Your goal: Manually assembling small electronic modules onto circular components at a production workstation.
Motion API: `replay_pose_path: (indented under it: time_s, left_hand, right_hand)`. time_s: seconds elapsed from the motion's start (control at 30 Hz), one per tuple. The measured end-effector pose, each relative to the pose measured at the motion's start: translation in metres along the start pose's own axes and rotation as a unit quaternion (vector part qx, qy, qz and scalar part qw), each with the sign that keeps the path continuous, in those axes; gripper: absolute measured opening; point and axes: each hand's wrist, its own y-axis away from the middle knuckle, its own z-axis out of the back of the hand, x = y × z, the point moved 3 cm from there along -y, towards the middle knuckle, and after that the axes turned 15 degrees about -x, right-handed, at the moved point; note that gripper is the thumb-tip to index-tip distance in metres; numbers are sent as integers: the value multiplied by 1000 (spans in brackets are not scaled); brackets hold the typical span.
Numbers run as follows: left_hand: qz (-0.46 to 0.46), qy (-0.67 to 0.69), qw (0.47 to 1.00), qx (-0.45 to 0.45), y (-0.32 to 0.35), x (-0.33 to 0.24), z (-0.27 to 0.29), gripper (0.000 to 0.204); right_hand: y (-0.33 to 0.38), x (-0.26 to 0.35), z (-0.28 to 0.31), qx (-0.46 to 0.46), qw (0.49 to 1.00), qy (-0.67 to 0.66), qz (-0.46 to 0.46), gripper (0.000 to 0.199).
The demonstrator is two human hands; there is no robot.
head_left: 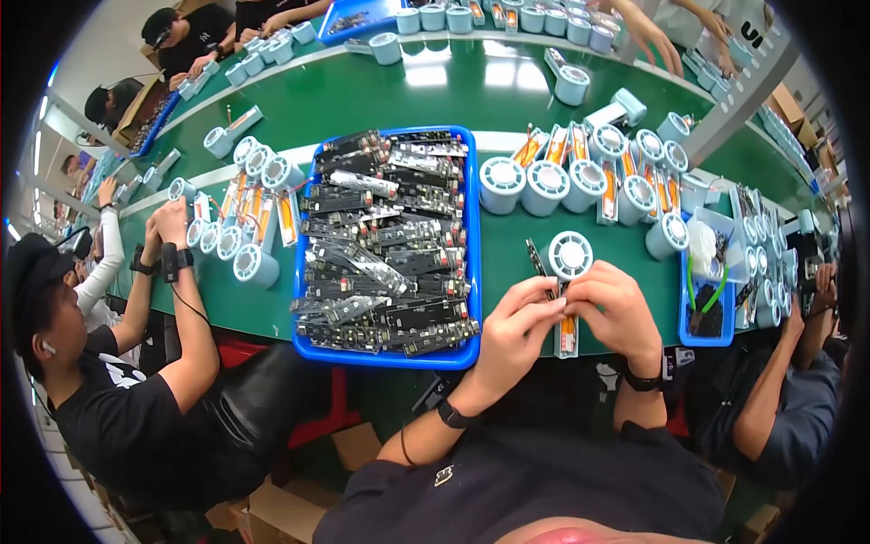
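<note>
A pale blue handheld fan (571, 255) lies in front of me, its round grille up and its opened handle (567, 337) toward me, with an orange strip inside. My left hand (521, 325) is closed in a pinch on a narrow black circuit board (535, 257), which sticks up beside the fan's head. Across the handle, just below that head, my right hand (618, 306) closes its fingertips on the fan. The fingertips of both hands meet there and hide the join and any wires between them.
A blue tray (474, 245) heaped with circuit boards stands left of my hands. Opened fans (546, 186) cluster beyond them, others (256, 265) left of the tray. A small blue bin (707, 341) holds green-handled cutters (696, 308). Co-workers sit at both sides; a metal post (739, 91) rises at right.
</note>
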Motion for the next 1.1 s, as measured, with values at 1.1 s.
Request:
replay_pose_path:
  time_s: [1.1]
  left_hand:
    - [-52, -118, 992, -5, 2, 0, -6, 18]
  right_hand:
    - [7, 7, -1, -59, 998, 2, -30, 10]
